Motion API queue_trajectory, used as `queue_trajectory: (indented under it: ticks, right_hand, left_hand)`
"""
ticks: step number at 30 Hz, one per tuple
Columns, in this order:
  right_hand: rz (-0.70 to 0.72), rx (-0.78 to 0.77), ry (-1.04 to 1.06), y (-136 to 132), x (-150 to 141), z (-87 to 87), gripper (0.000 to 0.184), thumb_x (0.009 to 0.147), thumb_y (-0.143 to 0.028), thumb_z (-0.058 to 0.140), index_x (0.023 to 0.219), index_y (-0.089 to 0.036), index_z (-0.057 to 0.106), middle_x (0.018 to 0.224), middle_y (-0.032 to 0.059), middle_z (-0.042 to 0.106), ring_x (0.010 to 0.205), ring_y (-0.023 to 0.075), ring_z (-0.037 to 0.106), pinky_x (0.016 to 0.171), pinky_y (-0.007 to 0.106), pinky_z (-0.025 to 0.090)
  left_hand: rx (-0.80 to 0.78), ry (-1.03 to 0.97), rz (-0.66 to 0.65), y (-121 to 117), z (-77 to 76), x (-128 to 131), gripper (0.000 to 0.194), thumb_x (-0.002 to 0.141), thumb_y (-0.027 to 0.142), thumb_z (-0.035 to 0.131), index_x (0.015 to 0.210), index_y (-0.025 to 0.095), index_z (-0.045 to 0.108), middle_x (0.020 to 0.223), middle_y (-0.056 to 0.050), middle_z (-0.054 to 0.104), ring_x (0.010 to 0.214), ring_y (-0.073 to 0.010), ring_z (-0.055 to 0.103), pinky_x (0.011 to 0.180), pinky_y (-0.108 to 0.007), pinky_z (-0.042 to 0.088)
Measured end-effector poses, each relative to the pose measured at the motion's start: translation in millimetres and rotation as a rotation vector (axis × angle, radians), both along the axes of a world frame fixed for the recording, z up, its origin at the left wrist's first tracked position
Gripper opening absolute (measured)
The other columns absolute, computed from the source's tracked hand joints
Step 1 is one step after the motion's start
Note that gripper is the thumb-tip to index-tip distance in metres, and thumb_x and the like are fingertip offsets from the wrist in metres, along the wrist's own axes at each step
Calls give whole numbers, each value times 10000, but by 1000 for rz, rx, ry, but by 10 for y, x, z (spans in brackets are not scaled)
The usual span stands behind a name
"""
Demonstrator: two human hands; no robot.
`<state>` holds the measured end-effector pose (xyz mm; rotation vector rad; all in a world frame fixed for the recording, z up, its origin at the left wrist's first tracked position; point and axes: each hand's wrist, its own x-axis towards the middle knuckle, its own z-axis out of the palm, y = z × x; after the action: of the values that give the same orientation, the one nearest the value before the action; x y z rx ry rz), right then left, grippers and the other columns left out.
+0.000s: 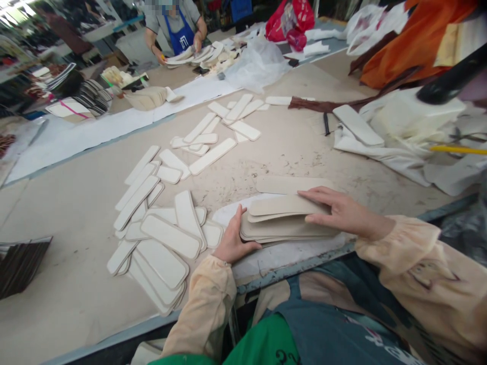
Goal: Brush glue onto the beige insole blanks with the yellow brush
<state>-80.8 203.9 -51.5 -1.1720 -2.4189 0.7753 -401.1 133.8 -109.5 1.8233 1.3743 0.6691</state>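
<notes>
A stack of long, flat beige panels with rounded corners [283,227] lies at the table's near edge. My left hand [234,237] holds its left end, thumb along the near side and fingers on the far side. On the right, my right hand [338,210] has hold of the top panel [283,205], which bows up with a gap beneath it. Another beige panel [292,185] lies just behind the stack. White paper [228,210] shows under the pile. To my left, many pale panels [169,235] overlap in a loose heap.
More pale panels [213,157] trail toward the table's far side. Dark stacked pieces [25,266] sit at far left. At right are white cloth [384,157], a black tool [326,124] and orange material [414,45]. Across the table, a person in a blue apron [178,33] handles pale pieces.
</notes>
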Motion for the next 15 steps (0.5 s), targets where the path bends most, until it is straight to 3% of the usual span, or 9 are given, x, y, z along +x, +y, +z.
queue_trajectory:
  ticks: [3,11,15]
  right_hand:
    - [10,-19,-7,13,56,5,629,816,-541,547,1360,-240,452,1219,100,544,1113,278,533,962,412,432]
    - [148,154,-189,-183,-78,-115,746,725,-535,655,1364,-213,447,1223,151,511,1124,316,488,946,463,419]
    - [150,155,-171,-220,-120,-119,746,732,-501,653,1378,-206,425,1212,151,527,1120,314,492,940,463,424]
  left_hand:
    - [21,10,6,1,-13,1,1214,569,487,791,1462,224,11,1433,-149,348,1314,-311,336,1097,-469,256]
    - [96,-9,13,-21,-83,20,1178,574,479,789,1459,221,56,1373,-148,413,1271,-305,392,1067,-474,302]
    - [124,-16,20,-43,-81,14,1180,563,470,798,1458,221,70,1426,-162,347,1317,-318,333,1084,-491,278]
